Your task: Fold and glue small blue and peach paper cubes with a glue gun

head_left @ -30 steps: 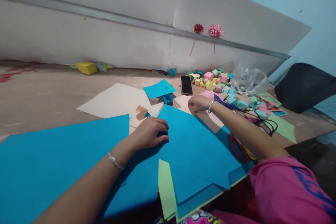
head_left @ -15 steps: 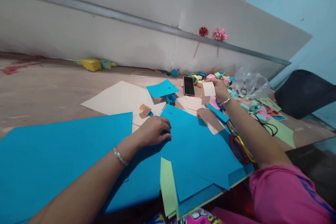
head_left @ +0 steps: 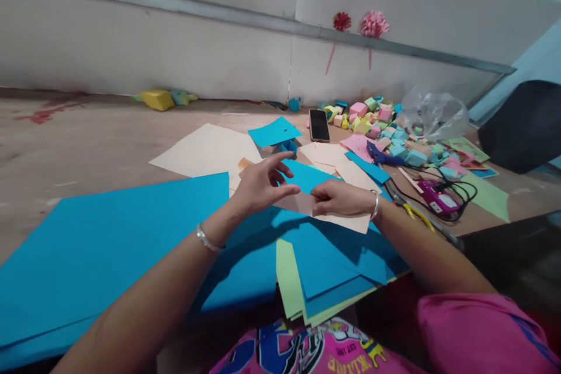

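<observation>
I stand in this room and I see two bare hands above a work surface [head_left: 100, 134]; the right grip [head_left: 344, 197] is closed, its fingers curled tightly together on a peach paper strip [head_left: 346, 222], which shows on both sides of the fist; the left grip [head_left: 263, 181] is loosely spread, thumb and forefinger well apart, and seems to hold nothing; its thumb is near the left end of the strip, but whether they touch I cannot tell; the right side alone appears to carry the paper, perhaps so that the left fingers can be free for its end; the strip is over a stack of blue sheets [head_left: 333, 280], close before the body, and I suppose this place is chosen because both arms reach it easily; a large blue sheet [head_left: 131, 234] lies to the left, partly under the left forearm; beyond the hands lie a peach sheet [head_left: 210, 149] and a phone [head_left: 319, 125]; on the right, scissors with yellow handles [head_left: 418, 216] and a blue glue gun [head_left: 385, 156] rest within reach, probably for convenience; the many small paper cubes [head_left: 362, 127] are heaped farther back, it seems to me in order to leave working room near the person.
</observation>
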{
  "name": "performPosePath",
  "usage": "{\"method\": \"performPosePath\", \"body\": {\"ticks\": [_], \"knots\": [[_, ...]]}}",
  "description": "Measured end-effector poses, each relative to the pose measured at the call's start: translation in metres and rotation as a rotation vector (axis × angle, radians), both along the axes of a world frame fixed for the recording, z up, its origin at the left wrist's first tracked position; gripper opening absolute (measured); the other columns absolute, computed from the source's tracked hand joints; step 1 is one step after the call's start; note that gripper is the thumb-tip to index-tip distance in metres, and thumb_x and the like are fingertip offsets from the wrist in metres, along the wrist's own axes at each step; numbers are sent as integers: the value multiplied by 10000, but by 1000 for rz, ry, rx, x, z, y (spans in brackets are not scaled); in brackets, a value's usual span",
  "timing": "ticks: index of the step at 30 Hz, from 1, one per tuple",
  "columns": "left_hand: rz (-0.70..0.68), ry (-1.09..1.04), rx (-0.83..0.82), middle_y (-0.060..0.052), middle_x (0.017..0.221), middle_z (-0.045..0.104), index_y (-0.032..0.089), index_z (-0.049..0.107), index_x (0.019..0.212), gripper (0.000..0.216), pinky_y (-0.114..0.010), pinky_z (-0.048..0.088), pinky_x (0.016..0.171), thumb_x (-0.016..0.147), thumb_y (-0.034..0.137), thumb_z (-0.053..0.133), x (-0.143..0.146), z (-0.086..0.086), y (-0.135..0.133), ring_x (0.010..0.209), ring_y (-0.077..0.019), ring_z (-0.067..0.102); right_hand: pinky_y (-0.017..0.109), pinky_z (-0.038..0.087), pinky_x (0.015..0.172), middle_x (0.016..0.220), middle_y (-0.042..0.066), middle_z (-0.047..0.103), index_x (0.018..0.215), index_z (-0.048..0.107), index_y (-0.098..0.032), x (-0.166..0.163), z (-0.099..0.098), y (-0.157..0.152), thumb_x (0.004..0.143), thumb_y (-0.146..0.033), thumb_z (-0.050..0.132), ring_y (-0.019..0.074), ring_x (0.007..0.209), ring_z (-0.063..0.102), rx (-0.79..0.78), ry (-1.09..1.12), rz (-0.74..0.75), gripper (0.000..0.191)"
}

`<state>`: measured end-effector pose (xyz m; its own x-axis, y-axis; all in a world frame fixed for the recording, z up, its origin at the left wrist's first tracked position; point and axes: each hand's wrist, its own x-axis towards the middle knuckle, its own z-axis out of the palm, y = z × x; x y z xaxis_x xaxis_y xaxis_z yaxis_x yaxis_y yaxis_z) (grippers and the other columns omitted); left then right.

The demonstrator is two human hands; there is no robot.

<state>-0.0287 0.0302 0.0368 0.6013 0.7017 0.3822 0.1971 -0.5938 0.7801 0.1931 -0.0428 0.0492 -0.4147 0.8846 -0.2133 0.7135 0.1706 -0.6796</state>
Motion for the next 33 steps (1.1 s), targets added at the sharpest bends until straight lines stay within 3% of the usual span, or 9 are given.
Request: {"method": "performPosePath", "body": {"ticks": [2,5,10,14,18,23,26,30,33], "knots": [[49,109,21,-16,758,703,176,640,1185,472,-255,491,605,728,252,733,3,6,-3,613,-132,613,230,289,523,608,-43,522,664,568,-168,-2,-5,-1,761,-295,629,98,571,435,-19,-37,36,171],[41,338,62,-11,689,694,180,738,963,244,-243,450,593,721,210,723,8,13,-4,633,-145,618,236,289,538,664,-24,539,716,568,-166,2,-8,1,778,-288,604,111,604,446,-1,-90,60,142],[-101,660,141,-15,763,730,196,747,1006,321,-236,390,585,692,152,697,10,25,-4,699,-167,638,231,313,546,697,-8,595,755,607,-165,9,-8,3,812,-293,586,123,634,504,13,-159,146,142],[-196,819,115,-21,726,722,195,765,943,288,-241,356,561,690,124,648,1,24,-5,650,-160,608,234,315,572,701,4,632,761,648,-172,8,-8,-1,810,-251,603,135,657,533,82,-237,187,104],[-166,796,81,-49,794,731,174,765,861,211,-241,350,560,729,154,603,-8,9,-10,678,-160,600,260,290,609,795,63,641,763,667,-155,0,-11,-13,820,-137,536,165,734,530,239,-336,152,144],[-68,717,85,-54,720,700,176,744,758,211,-262,313,538,781,333,604,-9,-13,-19,666,-175,581,272,290,626,805,78,603,741,659,-143,-10,-21,-30,863,-162,531,167,735,501,406,-405,60,179],[-28,629,122,-42,706,684,194,736,741,145,-268,315,547,768,284,625,-8,-20,-23,667,-175,575,284,301,657,783,71,601,720,667,-153,-8,-30,-35,887,-184,542,177,763,496,494,-411,18,212],[-75,519,170,-32,721,667,208,735,791,139,-272,344,556,801,198,597,-11,-25,-27,655,-161,564,305,304,678,733,51,600,718,682,-175,-2,-40,-38,910,-174,531,173,737,471,585,-403,6,244],[-119,520,232,-39,751,651,205,735,768,185,-275,341,550,831,160,567,-13,-25,-30,692,-165,568,322,305,667,714,38,606,754,689,-178,2,-43,-42,932,-174,522,165,711,468,740,-413,38,244]]}}
